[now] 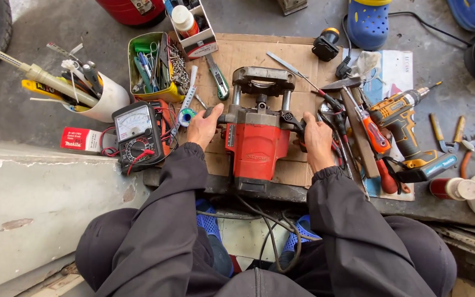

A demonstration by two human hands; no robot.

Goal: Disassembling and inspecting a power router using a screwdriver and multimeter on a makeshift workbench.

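Head camera looks straight down on a red plunge router [257,146] lying on its side on a sheet of cardboard [254,58], its grey base plate [263,80] pointing away from the person. The left hand [203,127] is wrapped around the black side handle on that side, fingers curled shut on it. The right hand [317,140] grips the opposite handle the same way, closed tight around it. Both dark sleeves reach in from below, and the router's cord trails down between the knees.

Just left of the left hand sits an analogue multimeter [136,135] with red and black leads, and beyond it a white cup [105,99] stuffed with tools. A green tin [150,67] of small bits stands above the multimeter. To the right of the right hand lie an orange-handled screwdriver [374,133], a yellow cordless drill [399,118] and, farther out, pliers [447,135].
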